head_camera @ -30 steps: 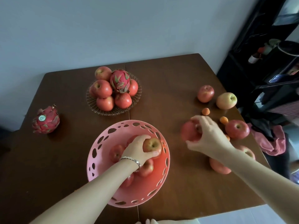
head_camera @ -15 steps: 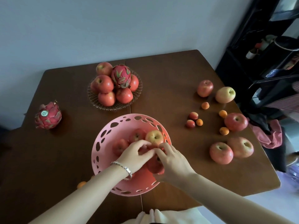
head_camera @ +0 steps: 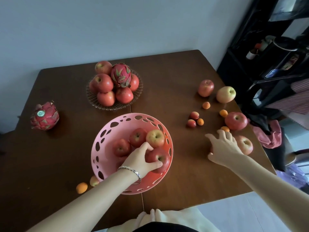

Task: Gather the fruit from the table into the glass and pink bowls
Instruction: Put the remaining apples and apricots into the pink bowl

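Left hand (head_camera: 139, 159) of mine was down inside the pink bowl (head_camera: 107, 136), fingers and thumb wrapped round a red apple (head_camera: 158, 159) at the bowl's right wall; a silver bracelet (head_camera: 129, 170) sat on that wrist. Three more apples lay in the bowl on the far side of that one: two red and a yellowish one (head_camera: 155, 138) against the right rim. My right hand (head_camera: 224, 149) was out over the right side of the desk (head_camera: 167, 91), fingers spread and holding nothing, palm down over an apple that I could barely see beneath it. A pale red apple (head_camera: 245, 144) lay just right of that hand, and a darker red one (head_camera: 236, 121) beyond it near the desk edge. Farther off lay a red apple (head_camera: 206, 87) and a yellow-pink one (head_camera: 226, 94) side by side. Small apricots were scattered between them, three clustered together (head_camera: 194, 119). The glass bowl (head_camera: 91, 99) stood at the far middle, heaped with red apples and a dragon fruit (head_camera: 121, 75) on top. A second dragon fruit (head_camera: 44, 116) lay alone at the left edge. Two more apricots (head_camera: 82, 187) lay on the desk near the pink bowl's left side.
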Available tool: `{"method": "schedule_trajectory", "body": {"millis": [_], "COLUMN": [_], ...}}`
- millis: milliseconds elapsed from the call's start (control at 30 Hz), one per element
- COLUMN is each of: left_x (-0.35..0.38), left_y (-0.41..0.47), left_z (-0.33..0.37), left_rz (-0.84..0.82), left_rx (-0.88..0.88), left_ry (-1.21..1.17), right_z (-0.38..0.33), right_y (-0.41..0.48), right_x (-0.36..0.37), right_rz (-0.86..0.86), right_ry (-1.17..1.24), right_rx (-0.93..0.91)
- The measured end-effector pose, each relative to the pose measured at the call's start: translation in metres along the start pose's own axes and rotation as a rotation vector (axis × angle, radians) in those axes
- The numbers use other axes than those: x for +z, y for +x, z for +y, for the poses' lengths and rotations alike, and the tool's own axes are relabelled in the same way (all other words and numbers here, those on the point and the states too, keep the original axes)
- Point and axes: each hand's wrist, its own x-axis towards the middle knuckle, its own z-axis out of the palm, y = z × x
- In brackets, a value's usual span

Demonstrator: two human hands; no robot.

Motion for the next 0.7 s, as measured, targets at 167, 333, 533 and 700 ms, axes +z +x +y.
{"method": "schedule_trajectory", "body": {"millis": [167, 333, 533, 700], "left_x": [0.001, -0.005, -0.024, -0.032], "left_y": [-0.002, 0.001, 0.002, 0.009], "left_z": [-0.002, -0.010, -0.010, -0.020], "left_rz": [0.007, 0.010, -0.174, -0.133], "left_rx": [0.003, 0.024, -0.135, -0.315], "left_ry": [-0.028, -0.088, -0.562, -0.715], "right_z": [0.016, 0.006, -0.063, -0.138], "right_y": [0.006, -0.003, -0.047, -0.065], "right_x": [0.027, 0.009, -0.048, -0.025], "right_rz": [-0.095, -0.030, 0.264, 0.184], "right_ry": [-0.263, -0.048, 0.672, 0.555], "right_rx": [-0.013, -0.037, -0.462, -0.767]}}
